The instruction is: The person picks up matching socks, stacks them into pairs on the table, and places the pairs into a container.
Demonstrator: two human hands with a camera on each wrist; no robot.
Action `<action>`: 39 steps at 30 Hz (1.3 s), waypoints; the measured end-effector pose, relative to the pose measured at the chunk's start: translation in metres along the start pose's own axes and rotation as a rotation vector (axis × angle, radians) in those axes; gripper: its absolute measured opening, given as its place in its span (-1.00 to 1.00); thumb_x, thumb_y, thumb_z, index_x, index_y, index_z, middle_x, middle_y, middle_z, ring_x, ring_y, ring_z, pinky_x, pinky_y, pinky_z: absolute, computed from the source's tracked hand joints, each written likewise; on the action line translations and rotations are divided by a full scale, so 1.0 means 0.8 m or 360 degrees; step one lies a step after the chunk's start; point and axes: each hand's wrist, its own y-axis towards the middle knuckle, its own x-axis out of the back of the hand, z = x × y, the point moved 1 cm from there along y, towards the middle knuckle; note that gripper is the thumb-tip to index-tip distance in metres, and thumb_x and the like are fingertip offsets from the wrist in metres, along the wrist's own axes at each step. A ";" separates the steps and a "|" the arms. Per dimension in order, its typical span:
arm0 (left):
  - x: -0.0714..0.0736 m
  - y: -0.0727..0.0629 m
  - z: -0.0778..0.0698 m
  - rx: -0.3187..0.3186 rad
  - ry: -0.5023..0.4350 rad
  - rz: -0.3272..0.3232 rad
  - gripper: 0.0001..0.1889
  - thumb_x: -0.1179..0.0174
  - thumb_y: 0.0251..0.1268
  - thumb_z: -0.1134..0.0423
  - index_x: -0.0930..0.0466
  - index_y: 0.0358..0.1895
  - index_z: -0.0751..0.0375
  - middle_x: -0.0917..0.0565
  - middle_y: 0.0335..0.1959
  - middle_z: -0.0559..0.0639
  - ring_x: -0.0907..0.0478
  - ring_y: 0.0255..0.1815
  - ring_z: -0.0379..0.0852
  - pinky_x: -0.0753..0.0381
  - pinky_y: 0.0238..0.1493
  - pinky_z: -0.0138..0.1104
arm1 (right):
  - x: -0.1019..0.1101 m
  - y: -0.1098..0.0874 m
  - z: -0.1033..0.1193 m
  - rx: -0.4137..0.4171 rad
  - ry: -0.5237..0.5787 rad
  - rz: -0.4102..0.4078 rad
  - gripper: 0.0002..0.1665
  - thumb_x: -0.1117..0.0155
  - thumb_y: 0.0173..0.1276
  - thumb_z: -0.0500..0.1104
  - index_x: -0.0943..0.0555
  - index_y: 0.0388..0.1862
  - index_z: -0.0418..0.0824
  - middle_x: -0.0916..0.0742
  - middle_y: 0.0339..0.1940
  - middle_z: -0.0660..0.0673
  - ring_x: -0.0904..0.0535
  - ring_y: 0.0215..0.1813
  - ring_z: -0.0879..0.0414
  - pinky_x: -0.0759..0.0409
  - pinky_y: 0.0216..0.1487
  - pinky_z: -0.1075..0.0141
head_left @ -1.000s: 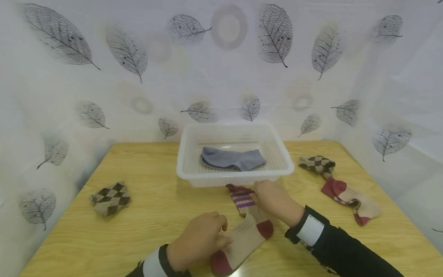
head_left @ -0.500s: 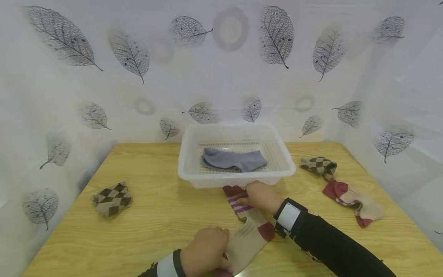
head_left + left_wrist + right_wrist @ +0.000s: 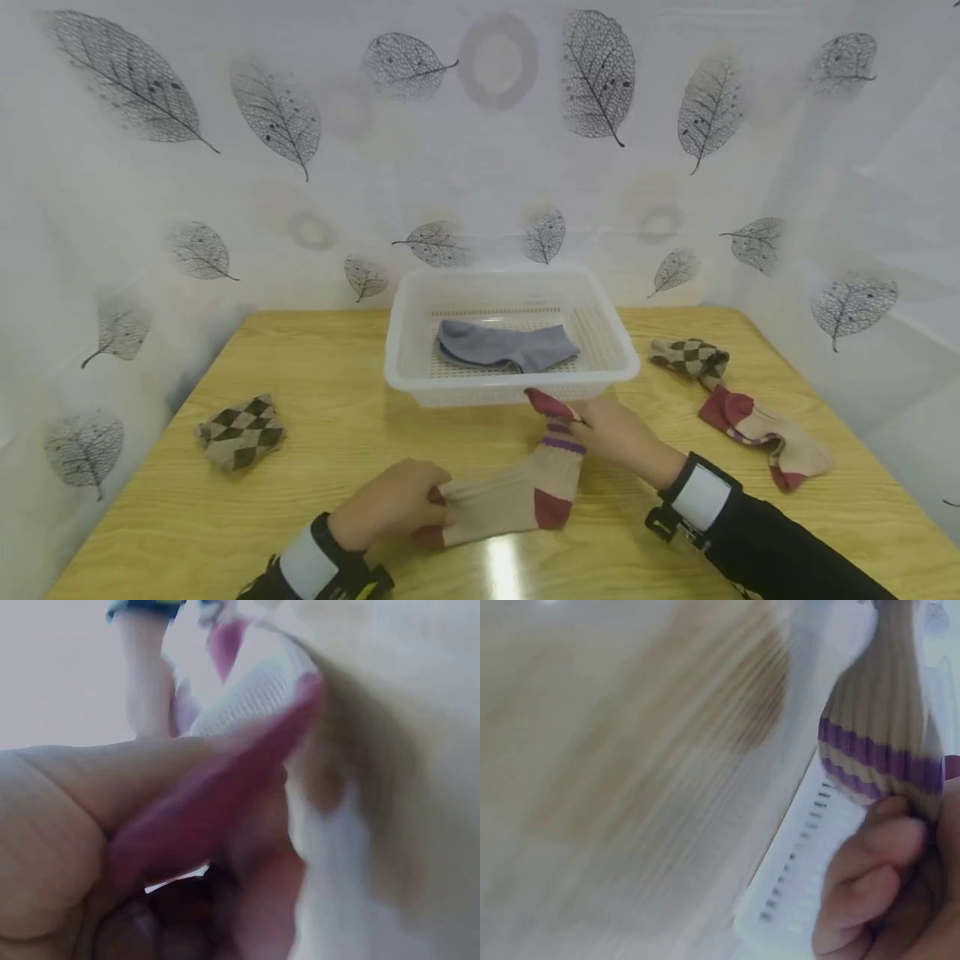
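Observation:
A beige sock (image 3: 498,504) with a dark red heel, toe and cuff and purple stripes stretches between my two hands in front of the basket. My left hand (image 3: 397,500) pinches its red toe; in the left wrist view the toe (image 3: 202,802) lies between thumb and fingers. My right hand (image 3: 622,435) grips the striped cuff end. In the right wrist view the fingers curl round the ribbed leg (image 3: 881,742) just past the purple stripes. The red cuff edge (image 3: 550,404) sticks out beyond that hand, close to the basket's front wall.
A white plastic basket (image 3: 495,385) stands at the back middle with a grey sock (image 3: 510,343) in it. A checked brown sock (image 3: 242,432) lies bunched at left. Another checked sock (image 3: 688,357) and a matching beige-and-red sock (image 3: 776,437) lie at right on the wooden table (image 3: 322,375).
My left hand has taken hold of the toe and moved left. The right hand has shifted right with the cuff, and the sock has come off its slant and is drawn out between them.

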 end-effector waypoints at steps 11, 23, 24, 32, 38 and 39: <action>0.014 0.019 0.041 0.0257 -0.0250 -0.0150 -0.88 -0.36 0.13 0.32 -0.60 -0.33 0.21 -0.58 -0.54 -0.06 -0.52 -0.55 -0.16 -0.50 -0.47 -0.28 | -0.004 -0.055 -0.011 -0.0389 -0.0292 0.0334 -0.47 -0.29 0.30 0.09 -0.36 -0.75 -0.09 -0.45 -0.73 0.03 -0.33 -0.68 0.18 -0.27 -0.64 0.32; 0.034 0.005 0.047 0.0462 -0.0003 -0.0303 -0.73 -0.43 0.07 0.09 -0.53 -0.47 0.15 -0.55 -0.54 -0.08 -0.44 -0.50 -0.13 -0.45 -0.46 -0.29 | 0.030 -0.031 -0.055 -0.0393 0.0016 0.0348 -0.48 -0.22 0.37 0.12 -0.45 -0.72 -0.12 -0.41 -0.74 0.07 -0.34 -0.65 0.20 -0.36 -0.56 0.32; 0.032 0.005 0.048 0.0453 0.0014 -0.0291 -0.74 -0.44 0.03 0.13 -0.54 -0.47 0.16 -0.55 -0.53 -0.08 -0.45 -0.49 -0.13 -0.46 -0.44 -0.28 | 0.029 -0.031 -0.057 -0.0351 0.0030 0.0351 -0.55 -0.27 0.35 0.02 -0.49 -0.69 -0.14 -0.43 -0.73 0.07 -0.35 -0.65 0.21 -0.36 -0.56 0.33; 0.038 0.021 0.052 0.0440 0.0095 -0.0403 -0.84 -0.39 0.07 0.31 -0.56 -0.45 0.18 -0.56 -0.52 -0.05 -0.47 -0.48 -0.12 -0.48 -0.43 -0.28 | 0.035 -0.026 -0.060 -0.0288 -0.0041 0.0285 -0.66 -0.35 0.24 -0.22 -0.42 -0.64 -0.16 -0.44 -0.67 0.04 -0.35 -0.59 0.19 -0.33 -0.53 0.34; 0.043 0.035 0.064 0.0451 0.0166 -0.0431 -0.83 -0.37 0.10 0.33 -0.54 -0.51 0.20 -0.55 -0.55 -0.04 -0.45 -0.49 -0.11 -0.46 -0.42 -0.28 | 0.027 -0.023 -0.064 -0.0332 -0.0159 0.0257 -0.61 -0.35 0.25 -0.16 -0.36 -0.64 -0.14 -0.41 -0.65 0.02 -0.33 -0.56 0.16 -0.30 -0.51 0.32; 0.042 0.036 0.063 0.0443 0.0197 -0.0445 -0.83 -0.37 0.11 0.33 -0.54 -0.49 0.21 -0.54 -0.54 -0.03 -0.45 -0.49 -0.10 -0.46 -0.43 -0.28 | 0.026 -0.023 -0.063 -0.0353 -0.0201 0.0254 -0.65 -0.35 0.26 -0.14 -0.40 -0.60 -0.15 -0.44 -0.63 0.01 -0.36 -0.55 0.15 -0.32 -0.51 0.31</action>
